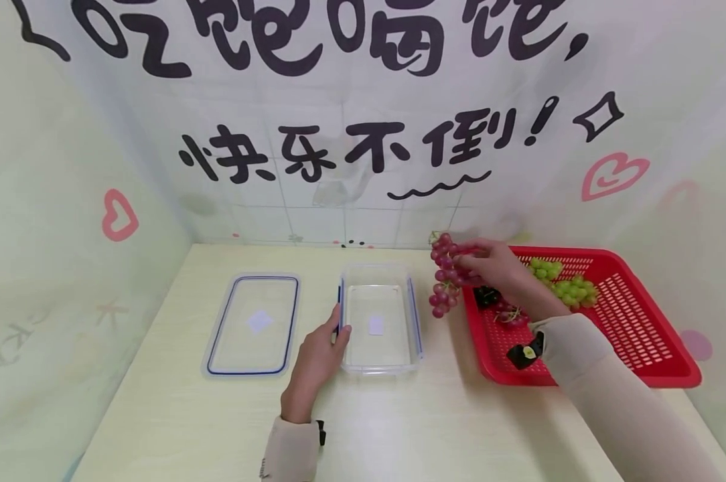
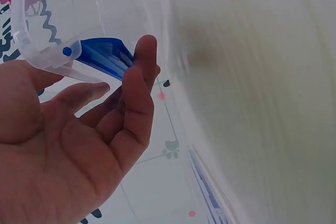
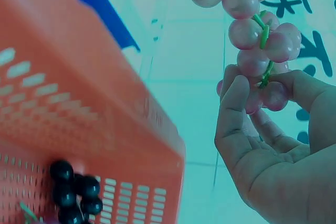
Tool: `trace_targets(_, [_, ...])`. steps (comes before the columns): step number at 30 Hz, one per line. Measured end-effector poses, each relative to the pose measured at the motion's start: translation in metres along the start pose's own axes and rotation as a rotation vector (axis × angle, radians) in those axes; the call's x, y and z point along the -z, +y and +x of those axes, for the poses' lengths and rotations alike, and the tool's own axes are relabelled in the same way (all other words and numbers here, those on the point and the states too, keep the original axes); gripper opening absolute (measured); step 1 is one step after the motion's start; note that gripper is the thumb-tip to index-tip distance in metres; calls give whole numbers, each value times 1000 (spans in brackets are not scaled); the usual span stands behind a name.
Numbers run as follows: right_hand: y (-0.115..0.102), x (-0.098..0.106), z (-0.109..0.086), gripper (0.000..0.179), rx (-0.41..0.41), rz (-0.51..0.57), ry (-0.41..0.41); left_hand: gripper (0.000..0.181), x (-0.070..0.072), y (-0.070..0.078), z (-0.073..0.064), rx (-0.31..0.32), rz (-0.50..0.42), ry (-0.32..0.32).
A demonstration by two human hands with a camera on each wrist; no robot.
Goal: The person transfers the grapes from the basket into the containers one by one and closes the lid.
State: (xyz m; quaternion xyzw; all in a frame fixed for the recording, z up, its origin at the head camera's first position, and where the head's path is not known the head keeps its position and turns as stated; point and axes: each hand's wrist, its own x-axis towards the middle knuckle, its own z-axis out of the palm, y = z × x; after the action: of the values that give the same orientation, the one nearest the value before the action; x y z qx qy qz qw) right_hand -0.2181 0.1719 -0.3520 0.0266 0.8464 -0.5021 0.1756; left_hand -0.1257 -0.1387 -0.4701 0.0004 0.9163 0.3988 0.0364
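Observation:
My right hand (image 1: pixel 489 268) pinches a bunch of red grapes (image 1: pixel 444 294) between thumb and fingers, held up beside the near-left rim of the red basket (image 1: pixel 646 308). In the right wrist view the pinkish grapes (image 3: pixel 244 32) hang on a green stem. At the left side of a clear rectangular container (image 1: pixel 381 367), my left hand (image 1: pixel 319 355) grips the wall by its blue-edged latch. The left wrist view shows its curled fingers around the blue latch flap (image 2: pixel 105 56), with the thumb against the wall. Inside the container lies a small white square (image 1: pixel 376 326).
Left of the container, a clear lid (image 1: pixel 251 361) with a blue seal lies flat on the pale table (image 1: pixel 363 428). Inside the basket are green grapes (image 1: pixel 574 292), black grapes (image 3: pixel 65 192) and more red grapes (image 1: pixel 510 314). A printed curtain (image 1: pixel 339 194) rises behind the table.

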Motion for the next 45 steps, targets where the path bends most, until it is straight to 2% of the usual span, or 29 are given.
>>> trace_targets(7, [-3,-17,6,40,10,-1,-4,55,-1,0,1,-24,7,7])
trace_targets(14, [-9,-38,12,39,16,53,-21,56,-1,0,1,-17,7,14])
trace_targets(21, [-15,-58,16,40,-4,75,-44,55,-1,-1,1,-36,16,21])
trace_targets(26, [-18,-72,19,38,-20,82,-60,56,0,0,1,-19,13,17])
trace_targets(32, [-14,-91,23,36,-54,90,-51,56,0,0,0,-6,19,19])
trace_targets(45, [-4,-123,33,32,-54,109,-82,56,1,1,0,16,4,-6])
